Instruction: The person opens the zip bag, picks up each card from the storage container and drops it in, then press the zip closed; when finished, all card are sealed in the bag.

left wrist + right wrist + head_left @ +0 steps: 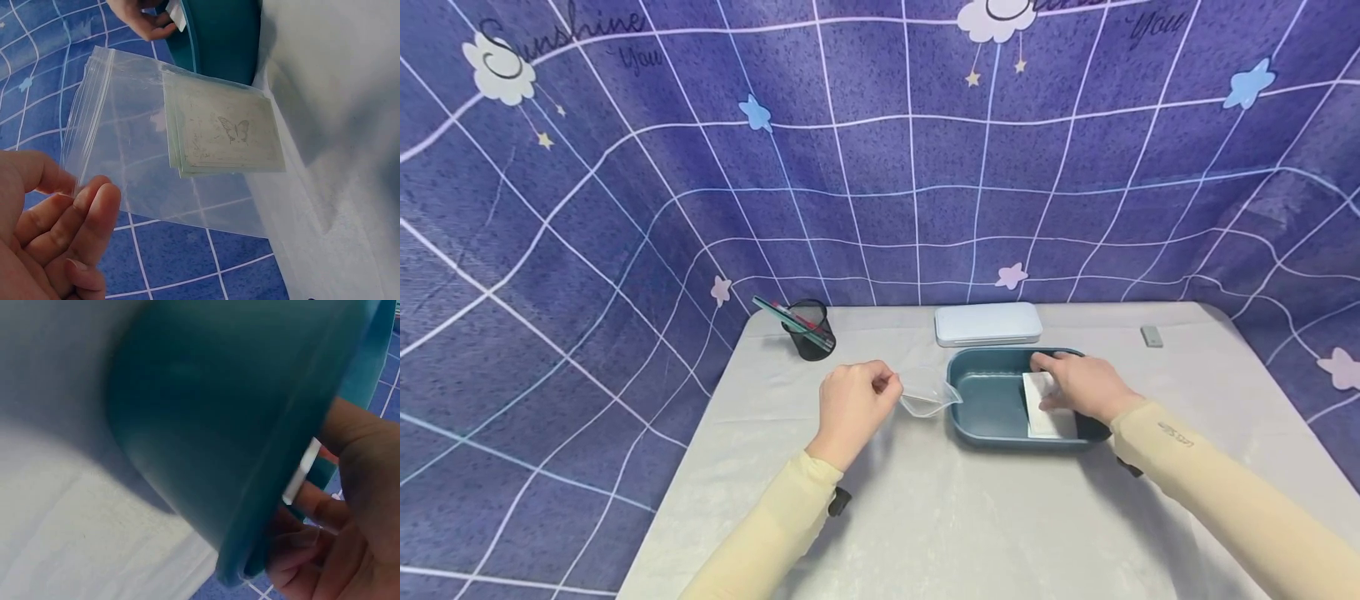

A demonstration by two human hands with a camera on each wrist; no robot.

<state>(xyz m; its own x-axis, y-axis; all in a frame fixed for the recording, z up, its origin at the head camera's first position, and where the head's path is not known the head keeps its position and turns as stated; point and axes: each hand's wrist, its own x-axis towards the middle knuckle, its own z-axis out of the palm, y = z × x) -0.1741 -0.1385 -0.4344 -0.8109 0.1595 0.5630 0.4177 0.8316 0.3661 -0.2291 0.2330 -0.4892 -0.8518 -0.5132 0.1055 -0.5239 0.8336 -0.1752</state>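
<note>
My left hand (857, 410) pinches the zip edge of a clear zip bag (144, 137), beside the left end of a teal bin (988, 408). Inside the bag are several pale paper sheets (231, 128), the front one printed with a butterfly. My right hand (1086, 387) reaches over the rim into the bin's right part. Its fingers hold a flat white piece (1037, 412) that looks like a packet or folded paper; its kind cannot be made out. In the right wrist view, the bin wall (206, 412) hides most of it, leaving a white edge between the fingers.
Behind the bin lies a pale blue pencil case (988, 323). A black mesh pen cup (814, 337) with several pens and a green strip stands at back left. A small grey block (1152, 337) lies at back right. A patterned blue curtain (865, 150) borders the white table (925, 533).
</note>
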